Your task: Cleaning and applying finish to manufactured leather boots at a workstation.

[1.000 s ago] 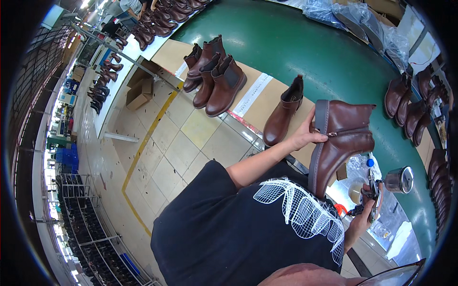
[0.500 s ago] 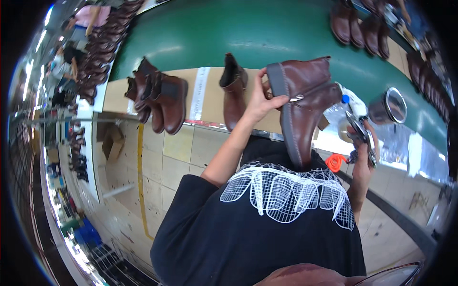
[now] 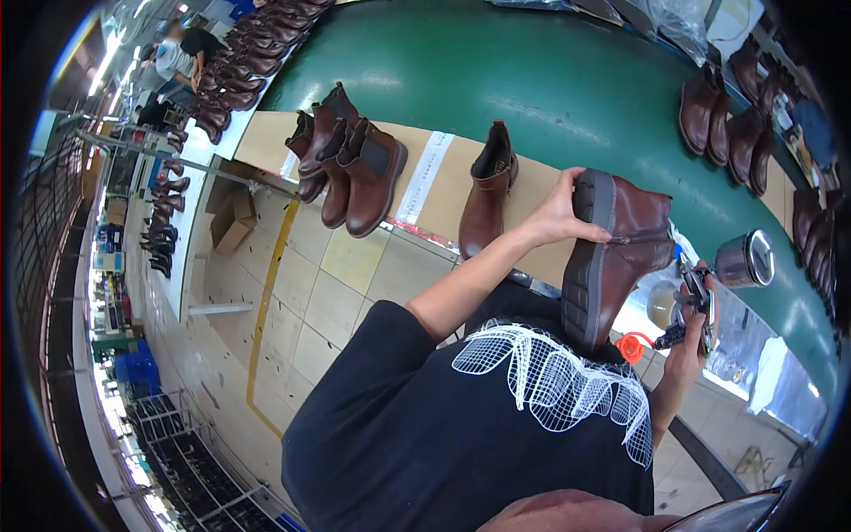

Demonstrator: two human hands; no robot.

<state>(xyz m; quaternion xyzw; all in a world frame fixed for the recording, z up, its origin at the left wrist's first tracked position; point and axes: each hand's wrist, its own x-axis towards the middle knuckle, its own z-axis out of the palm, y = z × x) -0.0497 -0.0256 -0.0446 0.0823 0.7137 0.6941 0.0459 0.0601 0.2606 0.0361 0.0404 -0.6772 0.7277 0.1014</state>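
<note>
Sole (image 3: 585, 306) of the brown ankle boot (image 3: 626, 253) has just rolled further into view: half a second ago mostly its edge showed, and now the dark ribbed tread faces the left. Left hand (image 3: 560, 222) stays clamped on the heel at the far end, thumb beside the zip and fingers around the back; the toe points near, the shaft to the right. That turn leaves tread and zip side visible together, which looks like repositioning rather than tool work. Right hand (image 3: 691, 348), to the right of the boot, keeps its fingers closed around a metal tool (image 3: 698, 310), apart from the leather; whether the silver cup (image 3: 746, 259) beyond it is attached, I cannot tell. Another brown boot (image 3: 487, 208) stands to the left on cardboard (image 3: 448, 188) along the green table (image 3: 425, 80)
</note>
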